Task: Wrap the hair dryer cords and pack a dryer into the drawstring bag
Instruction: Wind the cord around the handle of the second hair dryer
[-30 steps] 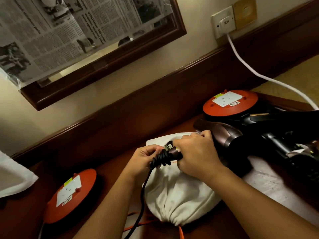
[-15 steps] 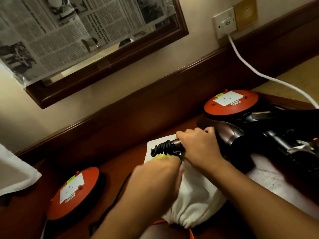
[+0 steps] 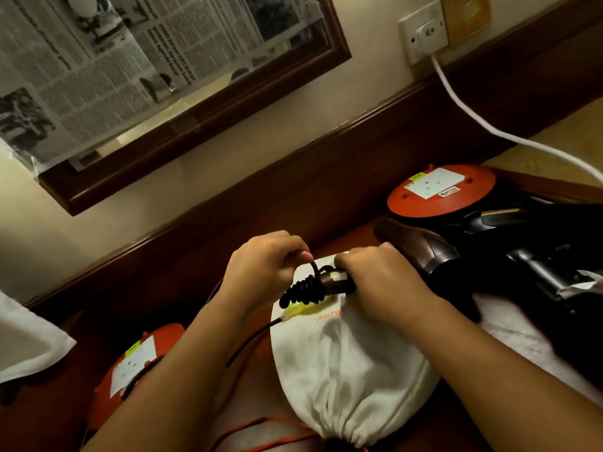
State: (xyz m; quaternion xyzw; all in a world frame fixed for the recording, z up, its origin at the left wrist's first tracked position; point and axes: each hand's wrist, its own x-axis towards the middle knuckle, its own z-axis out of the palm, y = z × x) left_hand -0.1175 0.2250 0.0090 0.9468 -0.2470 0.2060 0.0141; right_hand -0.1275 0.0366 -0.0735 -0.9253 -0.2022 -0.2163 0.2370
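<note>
Head view: right hand [image 3: 385,285] clenches the brown dryer's handle [image 3: 336,283] above the closed white drawstring bag [image 3: 352,363]; left hand [image 3: 264,272] pinches the black cord [image 3: 305,290], several turns wound, a loose tail remains, packing undone

Dark wooden desk [image 3: 202,308] carries two orange socket reels [image 3: 440,190] [image 3: 130,363], a cinched white drawstring bag [image 3: 349,370], white cloth [image 3: 29,344] at left, black hair dryers [image 3: 538,243] right.

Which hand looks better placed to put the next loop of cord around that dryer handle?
The left hand. It pinches the black cord right at the coils, while the right hand is clamped around the brown hair dryer handle, steadying it over the white drawstring bag.
</note>
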